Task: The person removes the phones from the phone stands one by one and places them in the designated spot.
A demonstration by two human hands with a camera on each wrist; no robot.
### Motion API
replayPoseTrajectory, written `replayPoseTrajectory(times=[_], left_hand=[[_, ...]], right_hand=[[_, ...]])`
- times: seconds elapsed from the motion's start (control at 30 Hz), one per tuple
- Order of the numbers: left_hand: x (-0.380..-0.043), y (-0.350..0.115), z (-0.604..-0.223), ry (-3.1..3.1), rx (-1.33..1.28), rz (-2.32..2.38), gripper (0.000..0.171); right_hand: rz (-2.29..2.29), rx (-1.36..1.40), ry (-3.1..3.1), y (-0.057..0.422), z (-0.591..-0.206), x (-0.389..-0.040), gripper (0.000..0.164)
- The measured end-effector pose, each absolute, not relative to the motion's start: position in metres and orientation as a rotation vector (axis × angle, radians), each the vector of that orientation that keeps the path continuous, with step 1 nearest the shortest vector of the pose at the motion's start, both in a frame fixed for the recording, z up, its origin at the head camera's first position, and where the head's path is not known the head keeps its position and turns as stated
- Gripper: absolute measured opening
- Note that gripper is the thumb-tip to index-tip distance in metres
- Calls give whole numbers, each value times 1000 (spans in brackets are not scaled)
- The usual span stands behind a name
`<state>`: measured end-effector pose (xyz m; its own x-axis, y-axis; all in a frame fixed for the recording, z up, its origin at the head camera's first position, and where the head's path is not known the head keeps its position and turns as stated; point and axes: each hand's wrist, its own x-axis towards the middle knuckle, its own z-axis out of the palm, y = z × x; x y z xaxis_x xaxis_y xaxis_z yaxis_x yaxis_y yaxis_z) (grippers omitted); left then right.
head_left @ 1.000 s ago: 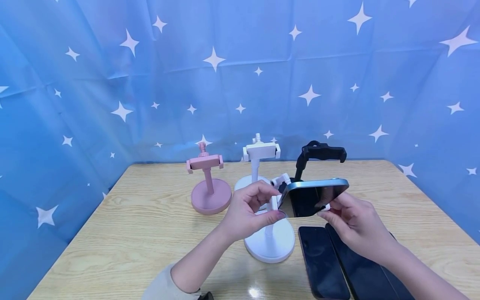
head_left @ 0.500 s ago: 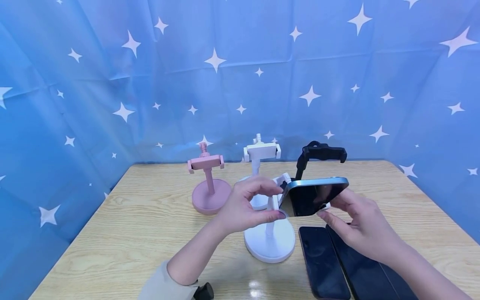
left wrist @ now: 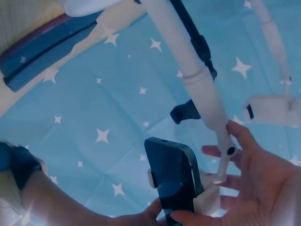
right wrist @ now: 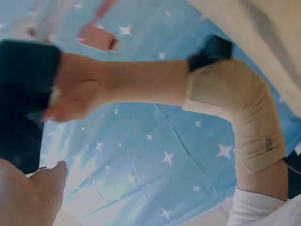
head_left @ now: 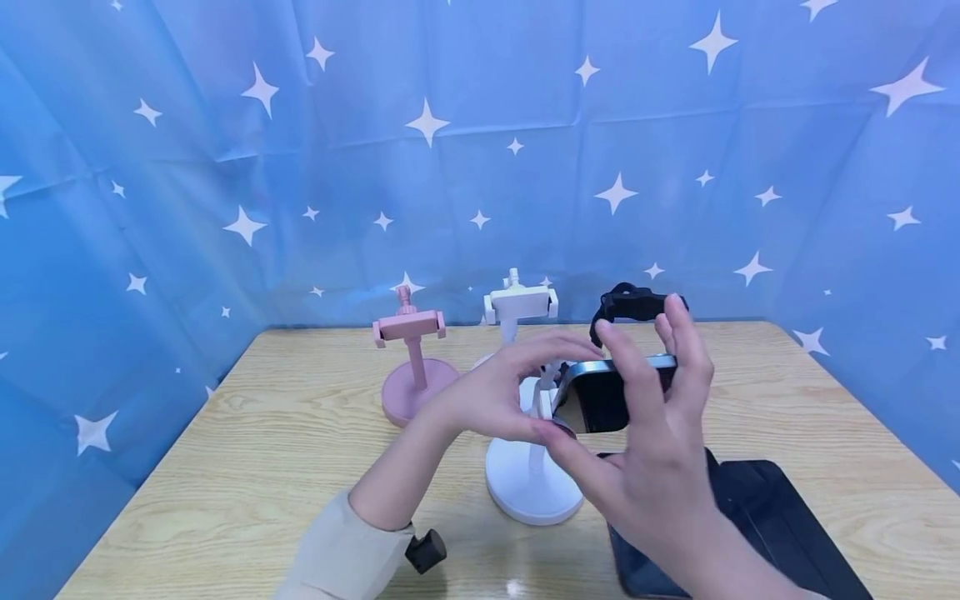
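A smartphone with a light blue frame sits in the clamp of the front white phone stand, screen tilted down. My left hand grips the clamp's left end, thumb below and fingers above. In the left wrist view, this left hand has its fingers behind the stand's joint and its thumb at the edge of the phone. My right hand is raised before the phone's right part with fingers spread, hiding some of it. Whether its fingertips touch the phone I cannot tell.
A pink phone stand, another white stand and a black stand stand behind. Dark phones or flat devices lie at the right, partly covered by my right arm. A blue star-patterned curtain hangs behind the wooden table.
My right hand has let go of the clamp's right end and moved left and nearer, fingers now raised and spread. My left hand keeps its grip; the phone stays about where it was.
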<state>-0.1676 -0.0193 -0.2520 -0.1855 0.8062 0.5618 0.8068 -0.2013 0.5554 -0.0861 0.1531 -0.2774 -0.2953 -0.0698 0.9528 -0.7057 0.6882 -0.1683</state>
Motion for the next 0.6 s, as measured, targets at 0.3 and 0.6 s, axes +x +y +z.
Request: replayPoseTrajectory(times=[0.3, 0.6], left_hand=[[-178, -15, -250, -1995, -2087, -1406, 55], [-183, -6, -246, -1921, -2192, -1494, 38]], right_hand=[[573, 427, -1701, 107, -240, -73, 52], [599, 408, -1718, 109, -240, -75, 34]])
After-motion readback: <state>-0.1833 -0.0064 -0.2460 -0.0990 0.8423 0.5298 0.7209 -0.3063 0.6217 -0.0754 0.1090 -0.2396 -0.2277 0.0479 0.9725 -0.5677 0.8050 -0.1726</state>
